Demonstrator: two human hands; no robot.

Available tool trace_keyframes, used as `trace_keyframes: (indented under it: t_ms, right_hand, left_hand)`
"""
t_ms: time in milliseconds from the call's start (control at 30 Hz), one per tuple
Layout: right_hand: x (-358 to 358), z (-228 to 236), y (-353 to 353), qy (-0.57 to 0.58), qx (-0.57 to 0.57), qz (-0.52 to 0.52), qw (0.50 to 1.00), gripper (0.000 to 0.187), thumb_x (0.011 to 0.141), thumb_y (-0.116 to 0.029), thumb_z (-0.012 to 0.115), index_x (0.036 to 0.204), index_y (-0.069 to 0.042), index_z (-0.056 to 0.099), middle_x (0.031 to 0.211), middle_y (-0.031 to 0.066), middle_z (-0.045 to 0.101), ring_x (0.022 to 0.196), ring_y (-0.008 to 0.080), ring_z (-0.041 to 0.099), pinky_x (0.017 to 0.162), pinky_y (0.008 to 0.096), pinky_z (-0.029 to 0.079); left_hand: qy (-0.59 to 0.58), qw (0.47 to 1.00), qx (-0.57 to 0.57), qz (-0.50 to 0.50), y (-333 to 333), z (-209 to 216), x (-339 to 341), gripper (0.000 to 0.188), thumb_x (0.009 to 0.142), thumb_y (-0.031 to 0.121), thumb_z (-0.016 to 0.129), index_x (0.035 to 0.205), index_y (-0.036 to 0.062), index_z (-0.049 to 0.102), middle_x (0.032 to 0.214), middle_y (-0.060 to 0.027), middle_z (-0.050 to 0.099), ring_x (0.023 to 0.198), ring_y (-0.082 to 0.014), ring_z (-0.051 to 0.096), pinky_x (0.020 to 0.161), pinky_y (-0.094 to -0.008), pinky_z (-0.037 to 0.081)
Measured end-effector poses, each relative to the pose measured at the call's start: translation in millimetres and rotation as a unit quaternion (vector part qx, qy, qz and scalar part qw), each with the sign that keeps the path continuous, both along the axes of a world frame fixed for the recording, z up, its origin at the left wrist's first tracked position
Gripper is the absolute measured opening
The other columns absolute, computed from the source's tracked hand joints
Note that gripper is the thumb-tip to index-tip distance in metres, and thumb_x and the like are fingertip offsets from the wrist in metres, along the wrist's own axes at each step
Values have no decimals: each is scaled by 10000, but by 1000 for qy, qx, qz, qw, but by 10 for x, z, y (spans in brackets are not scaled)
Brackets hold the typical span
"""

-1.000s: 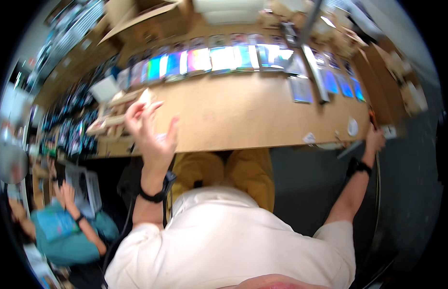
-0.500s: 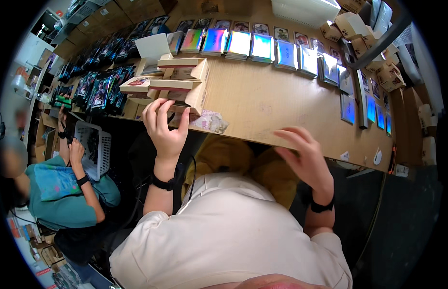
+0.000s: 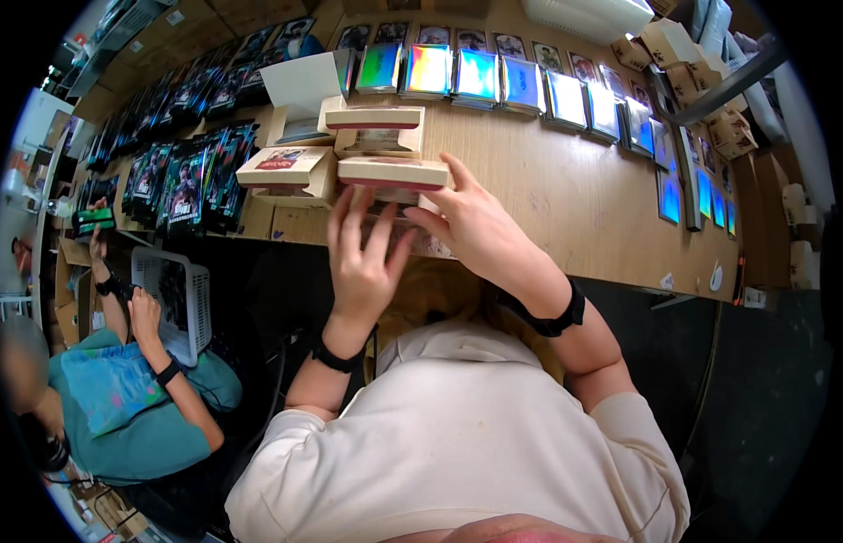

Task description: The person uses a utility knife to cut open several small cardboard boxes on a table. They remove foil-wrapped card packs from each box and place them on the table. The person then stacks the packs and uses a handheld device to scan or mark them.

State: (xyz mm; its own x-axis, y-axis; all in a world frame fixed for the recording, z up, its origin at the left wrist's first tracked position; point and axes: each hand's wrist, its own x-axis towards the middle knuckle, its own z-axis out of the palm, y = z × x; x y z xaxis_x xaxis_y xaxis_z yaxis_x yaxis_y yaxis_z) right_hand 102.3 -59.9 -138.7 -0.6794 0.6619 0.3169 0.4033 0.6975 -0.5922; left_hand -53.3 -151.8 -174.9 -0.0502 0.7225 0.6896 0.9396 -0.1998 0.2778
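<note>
A small cream cardboard box (image 3: 394, 170) with a dark red band stands at the table's near edge. My right hand (image 3: 480, 222) is closed on its right end, fingers on the top corner and thumb lower at the front. Against the lower front of the same box rest the spread fingers of my left hand (image 3: 360, 271). A similar box (image 3: 374, 118) stands right behind, and another box (image 3: 284, 166) with a printed lid is to the left. Behind that one, an opened box (image 3: 308, 86) has its white flap raised. My fingers partly hide the front box's lower face.
Stacks of shiny holographic card packs (image 3: 477, 74) run along the table (image 3: 548, 195), with picture cards behind them. Dark foil packets (image 3: 186, 185) lie in heaps at left. A co-worker (image 3: 136, 380) there holds a green packet beside a white basket (image 3: 197, 299). A grey bar (image 3: 729, 86) crosses at right.
My right hand has come left from over the table's near edge to the front box. My left hand stays at that box, which now sits slightly farther right. The view has shifted a little.
</note>
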Motion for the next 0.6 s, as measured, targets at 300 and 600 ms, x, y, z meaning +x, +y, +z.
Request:
trace_keyframes:
  t_ms: [300, 600]
  right_hand:
    - [1009, 218, -179, -19, -58, -128, 990, 240, 891, -146, 683, 1096, -29, 642, 1156, 219, 630, 1093, 418, 597, 810, 456, 530]
    - [1715, 46, -128, 162, -251, -179, 937, 382, 937, -22, 513, 1318, -43, 525, 1138, 115, 589, 842, 148, 584, 760, 291, 486]
  left_hand:
    - [-92, 974, -55, -199, 344, 284, 540, 235, 747, 118, 786, 937, 17, 691, 965, -121, 554, 955, -313, 558, 727, -385, 527]
    - [-329, 916, -100, -204, 598, 262, 999, 172, 811, -119, 621, 922, 8, 586, 1090, -102, 549, 925, -169, 616, 659, -269, 600]
